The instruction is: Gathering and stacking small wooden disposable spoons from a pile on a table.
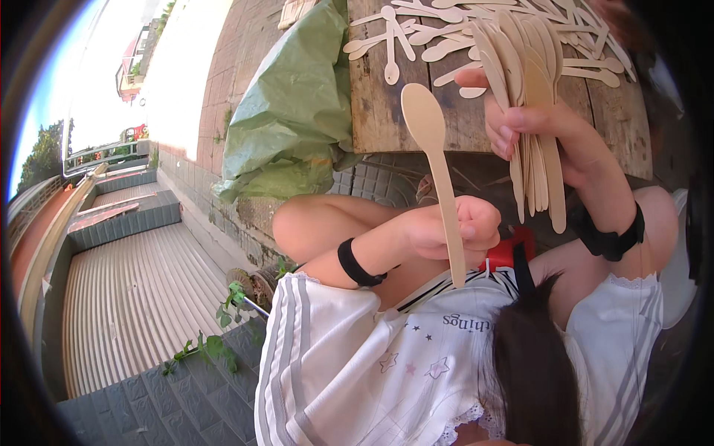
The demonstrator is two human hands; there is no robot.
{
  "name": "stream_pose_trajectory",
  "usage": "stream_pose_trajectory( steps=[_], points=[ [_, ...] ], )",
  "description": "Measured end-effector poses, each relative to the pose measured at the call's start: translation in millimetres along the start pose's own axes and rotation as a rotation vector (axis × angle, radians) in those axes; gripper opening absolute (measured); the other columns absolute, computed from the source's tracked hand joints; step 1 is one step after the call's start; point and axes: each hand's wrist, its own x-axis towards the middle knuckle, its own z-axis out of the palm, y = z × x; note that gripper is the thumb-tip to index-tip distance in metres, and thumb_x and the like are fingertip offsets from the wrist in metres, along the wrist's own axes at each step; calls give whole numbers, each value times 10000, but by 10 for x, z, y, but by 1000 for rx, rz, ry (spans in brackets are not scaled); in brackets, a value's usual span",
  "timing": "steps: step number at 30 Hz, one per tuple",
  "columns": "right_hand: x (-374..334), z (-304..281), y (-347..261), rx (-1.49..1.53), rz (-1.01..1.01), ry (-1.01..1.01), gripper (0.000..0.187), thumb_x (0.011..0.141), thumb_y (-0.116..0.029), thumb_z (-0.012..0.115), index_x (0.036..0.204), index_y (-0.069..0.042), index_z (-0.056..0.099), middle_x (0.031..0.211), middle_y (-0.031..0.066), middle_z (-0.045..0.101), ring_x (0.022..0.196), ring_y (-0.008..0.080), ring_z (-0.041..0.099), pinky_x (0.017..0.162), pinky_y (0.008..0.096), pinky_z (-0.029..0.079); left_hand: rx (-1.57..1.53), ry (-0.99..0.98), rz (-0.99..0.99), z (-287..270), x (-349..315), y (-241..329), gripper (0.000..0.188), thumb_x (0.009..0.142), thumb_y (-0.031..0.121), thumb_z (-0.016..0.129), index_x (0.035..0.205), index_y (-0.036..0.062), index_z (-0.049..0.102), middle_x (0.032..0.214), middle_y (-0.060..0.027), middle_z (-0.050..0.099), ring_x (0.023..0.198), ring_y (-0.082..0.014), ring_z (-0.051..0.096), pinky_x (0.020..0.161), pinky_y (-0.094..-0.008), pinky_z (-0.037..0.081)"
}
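A single pale wooden spoon stands nearly upright in my left hand, its bowl up and its handle crossing in front of the closed fingers. My right hand is wrapped round a thick bundle of wooden spoons, bowls up and handle ends hanging below the fist. The two hands are apart, the right one higher and nearer the table. Many loose wooden spoons lie scattered on the plank table beyond, pointing various ways. The bundle hides part of that pile.
A crumpled green plastic sheet hangs at the table's left side. Something red lies near my lap between my knees. Paving and a wall run along the left, with a ridged metal roof and green leaves lower down.
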Motion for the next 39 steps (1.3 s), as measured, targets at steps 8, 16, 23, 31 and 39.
stream_pose_trajectory(
  steps=[8,16,23,31,39],
  points=[
    [-235,217,-77,39,99,-32,490,750,-166,701,1186,-28,527,960,43,572,819,108,553,720,232,457,34,118,-88,131,148,-54,275,860,227,639,713,175,412,603,81,310,466,-46,246,426,-213,196],
    [-370,308,-137,-19,100,-107,444,731,-163,683,1123,-15,534,842,49,576,918,150,590,783,262,459,175,243,-150,88,149,-142,272,891,326,608,831,151,408,651,58,328,509,-63,256,451,-229,186],
    [-215,-44,-153,-180,-5,54,503,798,-235,665,1210,-30,462,785,-2,511,699,83,499,639,231,424,862,543,-452,531,-123,386,334,900,332,586,1031,50,466,636,24,422,533,-135,411,484,-256,311],
    [-171,-585,-267,248,-240,360,394,842,-155,637,1180,-21,487,794,-7,527,693,75,536,624,226,481,2565,1428,-444,-155,-185,1571,319,874,348,551,953,39,540,839,-144,635,830,-323,617,694,-410,475],
    [-158,-644,-177,336,-145,503,332,849,-119,617,1152,-46,504,786,12,539,686,109,544,619,256,480,2730,1569,-226,-1019,219,1862,365,840,401,578,833,36,592,804,-143,641,753,-311,644,610,-423,500]
  ],
)
